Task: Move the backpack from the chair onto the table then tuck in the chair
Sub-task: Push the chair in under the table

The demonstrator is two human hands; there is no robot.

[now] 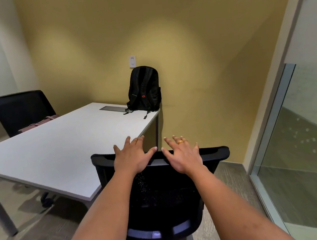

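Backpack [144,89] stands upright on the table [59,144], at its far right corner against the yellow wall, a strap end trailing over the table's right edge; first half of the task looks done. Chair [159,193] sits just off the table's near right corner, its back toward the camera, not yet tucked. Left hand [132,157] and right hand [182,154] lie over the top rail of the chair back, side by side, fingers spread flat and extended, not curled around anything; whether the palms press the rail is unclear. Step in hand, by my reading: tucking the chair. To do it well, close the fingers over the rail first, push evenly from both hands, and steer the chair leftward toward the table's right edge so the seat slides under the tabletop rather than striking the corner or the table's leg. A second chair [21,111] stands at the table's far left side.
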